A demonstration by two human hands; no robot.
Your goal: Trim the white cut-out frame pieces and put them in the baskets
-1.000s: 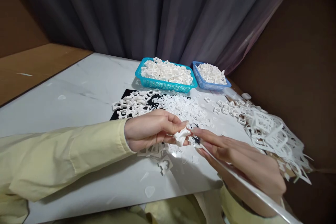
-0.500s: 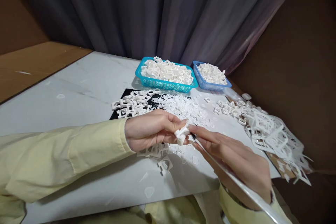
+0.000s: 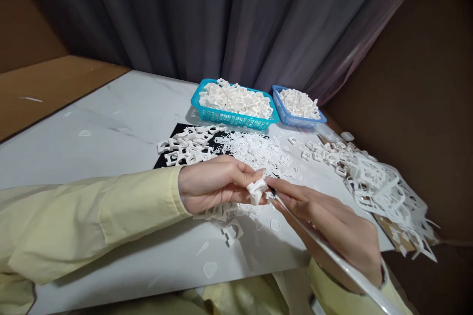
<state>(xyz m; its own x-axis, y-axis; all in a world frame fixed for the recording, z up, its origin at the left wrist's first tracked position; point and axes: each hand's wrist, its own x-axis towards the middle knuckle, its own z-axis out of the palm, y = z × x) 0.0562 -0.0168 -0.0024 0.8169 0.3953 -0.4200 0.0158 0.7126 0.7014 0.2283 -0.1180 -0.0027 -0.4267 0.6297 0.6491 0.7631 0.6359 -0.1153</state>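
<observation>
Between thumb and fingers, my left hand [image 3: 214, 182] pinches a small white plastic part [image 3: 256, 192] above the table. My right hand [image 3: 328, 214] grips a long, slim white tool [image 3: 332, 252] with a dark section near its front. The tool's front end meets the right side of the part, and my fingers hide its very tip. Below my hands lie more white plastic parts [image 3: 233, 232] with round openings. Beyond my left hand, several like them [image 3: 190, 145] rest on a black mat [image 3: 180, 129].
A heap of thin white scraps [image 3: 254, 150] spreads over the mat and table [image 3: 148, 108]. Behind stand a teal basket [image 3: 236, 120] and a blue basket [image 3: 301, 122], both filled with white pieces. Tangled white strips [image 3: 388, 197] lie at the right edge. A grey curtain [image 3: 185, 19] hangs behind.
Very little differs. Both hands keep their hold on the part and the tool at nearly the same spot, while the view has shifted slightly.
</observation>
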